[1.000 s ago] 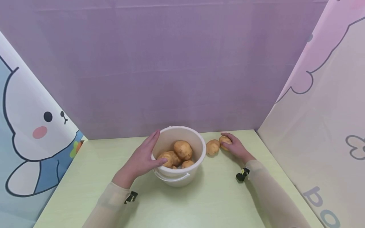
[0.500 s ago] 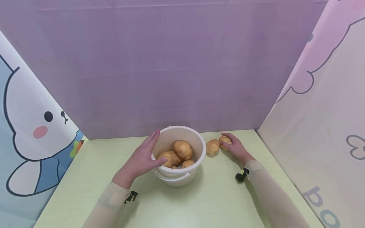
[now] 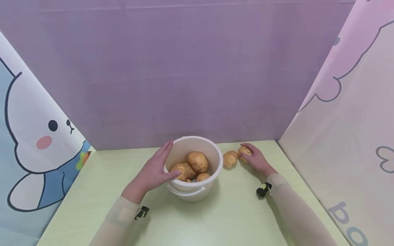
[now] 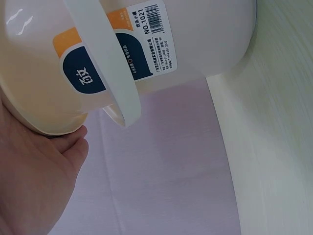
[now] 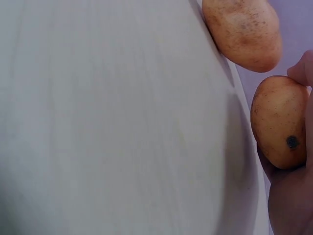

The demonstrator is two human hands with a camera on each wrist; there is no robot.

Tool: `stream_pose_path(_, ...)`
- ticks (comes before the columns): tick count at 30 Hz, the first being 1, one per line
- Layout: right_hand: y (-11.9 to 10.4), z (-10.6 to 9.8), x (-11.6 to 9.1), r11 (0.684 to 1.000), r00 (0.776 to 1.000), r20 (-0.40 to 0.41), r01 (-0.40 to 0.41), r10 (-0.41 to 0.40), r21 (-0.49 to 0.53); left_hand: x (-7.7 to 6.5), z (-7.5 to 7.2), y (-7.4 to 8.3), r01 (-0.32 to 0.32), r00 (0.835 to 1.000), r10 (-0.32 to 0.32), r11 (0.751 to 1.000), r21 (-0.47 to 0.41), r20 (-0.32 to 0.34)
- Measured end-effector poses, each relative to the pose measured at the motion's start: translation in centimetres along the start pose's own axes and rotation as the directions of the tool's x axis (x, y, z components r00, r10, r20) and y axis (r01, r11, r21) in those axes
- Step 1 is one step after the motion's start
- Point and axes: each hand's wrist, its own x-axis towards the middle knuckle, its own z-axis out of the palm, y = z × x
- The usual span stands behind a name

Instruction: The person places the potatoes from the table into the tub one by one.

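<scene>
A white bucket (image 3: 217,172) with several potatoes inside, one potato (image 3: 198,162) on top, stands upright on the table. My left hand (image 3: 153,171) rests against the left of its rim, fingers long and straight, thumb reaching over the opening. In the left wrist view, the bucket's white handle (image 4: 105,58) crosses a label on its wall; fingertips meet the rim. To the right, my right hand (image 3: 257,160) grips a potato (image 5: 279,122) with a dark spot, thumb on one side and fingers on the other. Another potato (image 3: 230,159) lies between that hand and the bucket.
The pale green table (image 3: 191,222) ends at a purple backdrop (image 3: 197,75). Printed panels stand at both sides, a rabbit panel (image 3: 30,136) on the left and a pink-and-white panel (image 3: 347,143) on the right.
My right hand has shifted very slightly right with its potato, and a thin gap now shows between it and the neighbouring potato. The left hand and bucket stay put.
</scene>
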Motion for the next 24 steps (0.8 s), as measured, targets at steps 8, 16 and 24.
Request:
stream_pose_path(8,-1.4,-0.9,0.0,0.998,0.999,-0.007,0.035,-0.036,-0.051,0.0,0.0,0.0,-0.009,1.000,0.009,1.000,0.002,-0.001)
stream_pose_path(16,-3.2,-1.5,0.1,0.991,0.997,0.006,0.082,-0.082,-0.109,0.0,0.0,0.0,-0.013,1.000,0.013,1.000,0.008,-0.007)
stream_pose_path(24,-5.1,-1.7,-0.2,0.988,0.992,-0.001,0.124,-0.124,-0.088,0.0,0.0,0.2,-0.013,1.000,0.013,1.000,0.003,-0.006)
